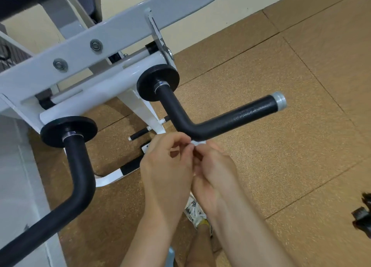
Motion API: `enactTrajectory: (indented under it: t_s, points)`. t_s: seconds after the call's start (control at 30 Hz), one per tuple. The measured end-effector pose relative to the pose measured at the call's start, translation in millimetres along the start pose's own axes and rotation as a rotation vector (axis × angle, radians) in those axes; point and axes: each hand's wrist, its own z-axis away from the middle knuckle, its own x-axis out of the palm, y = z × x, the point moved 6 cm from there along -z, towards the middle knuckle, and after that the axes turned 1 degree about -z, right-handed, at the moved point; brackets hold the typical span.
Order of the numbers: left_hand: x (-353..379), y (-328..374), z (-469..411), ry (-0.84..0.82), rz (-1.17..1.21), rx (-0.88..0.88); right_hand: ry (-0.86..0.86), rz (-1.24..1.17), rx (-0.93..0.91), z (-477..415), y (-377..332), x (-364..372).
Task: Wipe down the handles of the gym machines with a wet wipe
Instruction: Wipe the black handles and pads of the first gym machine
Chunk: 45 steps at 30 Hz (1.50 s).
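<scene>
So you're standing over the white machine frame (80, 52) on the cork-coloured floor (281, 146), and it's got two bent black handles sticking out toward you. The near handle (80, 166) runs down to the lower left. The far handle (230, 122) ends in a silver cap out to the right. Neither one has the wipe on it right now.

Your left hand (168, 166) and right hand (216, 170) are bunched together just under the elbow of the far handle. They're close to it, but I can't tell if they touch it. Both grips are narrow, with the fingertips pinched on the wet wipe (197, 142). It's only a little white scrap peeking out between them, and it looks folded or wadded up.

My read: you're in the prep step, getting the wipe opened or refolded, not wiping yet. The next move wants one hand to let go and the other to wrap the wipe round the bend of the far handle and slide toward the cap. Spread the wipe out first or you'll probably only clean a stripe.
</scene>
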Motion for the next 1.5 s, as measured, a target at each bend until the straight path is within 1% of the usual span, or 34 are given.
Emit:
enactTrajectory:
  t_s: [0.07,0.13,0.23,0.4,0.47,0.53,0.6,0.7,0.73,0.8,0.87,0.9,0.93,0.97,1.03,1.07,1.1,1.17,1.2,1.3,1.33,1.37,1.43,1.47,1.5]
  points:
    - [0.1,3.7,0.3,0.013,-0.020,0.033,-0.031,0.019,0.004,-0.4,-5.7,-1.9]
    - [6.8,12.5,2.1,0.002,-0.059,0.105,-0.050,0.072,-0.052,3.2,-19.1,-8.9]
    - [17.0,20.7,2.1,-0.014,-0.080,0.144,-0.052,0.155,-0.127,8.0,-32.4,-11.9]
    - [12.7,21.0,3.3,0.014,-0.108,0.173,-0.132,0.321,-0.056,5.6,-31.5,-7.1]
    - [17.7,30.9,6.1,0.039,-0.163,0.260,-0.174,0.312,-0.064,9.8,-41.1,-11.2]
    - [27.8,43.2,7.8,0.060,-0.195,0.346,-0.205,0.274,-0.115,13.4,-54.5,-15.4]
    - [34.3,47.0,7.2,0.055,-0.197,0.352,-0.224,0.255,-0.139,13.5,-57.9,-16.4]
    - [28.2,38.3,12.9,0.034,-0.214,0.304,-0.265,0.289,-0.034,8.7,-40.2,-14.1]
    - [25.0,34.5,16.3,0.008,-0.212,0.274,-0.266,0.308,-0.024,7.0,-37.8,-15.5]
    - [20.7,31.3,21.5,-0.035,-0.197,0.221,-0.224,0.321,-0.097,1.3,-51.1,-19.7]
    - [22.0,36.4,22.9,-0.046,-0.194,0.259,-0.123,0.263,-0.210,-5.5,-75.0,-28.2]
    - [24.3,40.2,22.5,-0.050,-0.192,0.289,-0.105,0.226,-0.242,-6.7,-81.9,-30.7]
    - [27.1,43.9,21.2,-0.052,-0.192,0.310,-0.127,0.215,-0.237,-6.7,-81.6,-30.1]
    - [30.2,46.3,19.6,-0.052,-0.205,0.324,-0.184,0.221,-0.183,-4.6,-74.5,-27.1]
    - [35.5,48.4,16.7,-0.052,-0.258,0.330,-0.270,0.259,-0.026,0.9,-52.8,-21.8]
    - [36.7,49.1,16.2,-0.056,-0.274,0.325,-0.292,0.249,0.007,3.2,-50.5,-19.9]
    - [37.4,50.4,16.0,-0.060,-0.281,0.326,-0.294,0.193,-0.008,2.0,-56.1,-18.6]
    - [38.9,52.8,17.0,-0.076,-0.300,0.348,-0.215,0.037,-0.113,-4.5,-76.0,-23.9]
    - [40.0,53.7,17.7,-0.080,-0.314,0.364,-0.181,0.012,-0.159,-6.6,-83.4,-27.7]
    - [45.7,59.0,18.1,-0.072,-0.316,0.406,-0.187,0.107,-0.182,-2.3,-88.7,-30.3]
    - [48.7,61.1,17.3,-0.075,-0.313,0.414,-0.166,0.119,-0.199,-0.8,-92.1,-31.8]
    - [51.8,63.3,16.4,-0.080,-0.315,0.419,-0.122,0.094,-0.226,-0.4,-98.0,-34.6]
    - [56.2,68.0,13.6,-0.084,-0.316,0.428,-0.034,-0.044,-0.249,-2.7,-104.5,-43.0]
    - [57.5,69.9,12.5,-0.085,-0.311,0.433,-0.028,-0.065,-0.245,-2.9,-102.4,-44.6]
    - [58.3,71.5,11.6,-0.087,-0.302,0.434,-0.049,-0.018,-0.228,-2.0,-96.2,-43.6]
